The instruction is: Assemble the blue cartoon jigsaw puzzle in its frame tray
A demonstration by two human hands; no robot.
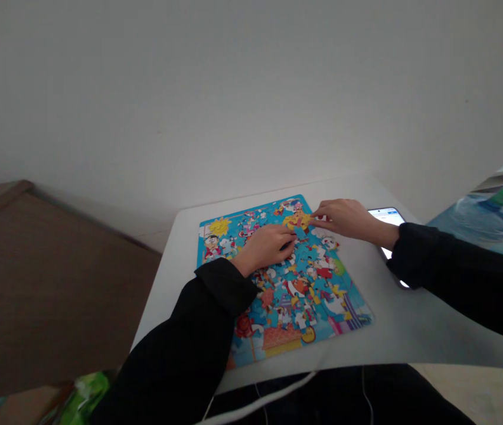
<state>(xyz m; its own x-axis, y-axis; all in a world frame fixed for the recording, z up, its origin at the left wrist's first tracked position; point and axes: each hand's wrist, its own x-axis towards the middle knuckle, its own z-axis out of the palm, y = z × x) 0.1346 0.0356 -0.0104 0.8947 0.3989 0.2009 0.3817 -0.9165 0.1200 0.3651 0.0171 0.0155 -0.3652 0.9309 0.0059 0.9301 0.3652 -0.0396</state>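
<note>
One left hand (267, 248) and one right hand (344, 218) are working over one jigsaw puzzle board (220, 227), its puzzle pieces (300, 295) too many to count. One white table (176, 265) is holding one smartphone (386, 216). Two black sleeves (225, 289) are showing, plus one white cable (255, 404) and one green-capped water bottle (499, 206).

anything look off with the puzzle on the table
Yes, the middle of the children's jigsaw puzzle looks jumbled: loose pieces lie scattered and unfitted near the left hand and right hand, so the picture breaks up there. The lit phone also sits partly under the right forearm.
</note>
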